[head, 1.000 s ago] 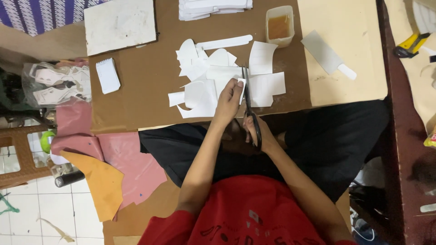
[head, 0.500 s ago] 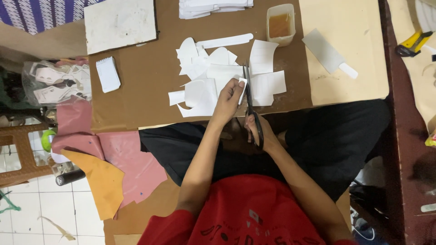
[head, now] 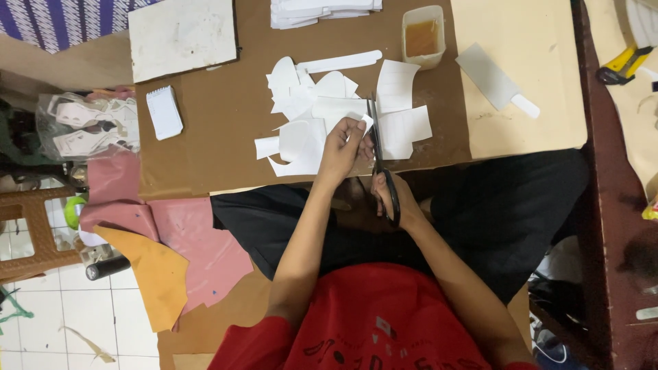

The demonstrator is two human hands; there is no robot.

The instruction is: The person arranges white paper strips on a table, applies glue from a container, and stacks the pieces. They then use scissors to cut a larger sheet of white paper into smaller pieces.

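Note:
My right hand (head: 396, 199) grips the black handles of a pair of scissors (head: 380, 161), whose blades point away from me into a white paper piece (head: 361, 125). My left hand (head: 340, 147) pinches that paper piece at its near edge, just left of the blades. Both hands hover over a heap of cut white paper shapes (head: 322, 113) on a brown cardboard surface (head: 226, 130). My lap in black cloth lies below the hands.
A small plastic tub of amber liquid (head: 423, 35) stands at the back. A white board (head: 181, 34), a small notepad (head: 165, 112), a stack of white sheets (head: 322, 10), a white paddle-shaped cutout (head: 495, 79), and pink and orange sheets (head: 164, 253) lie around.
The scissors and both hands stay nearly in place; my left hand has shifted its pinch on the paper slightly toward the blades.

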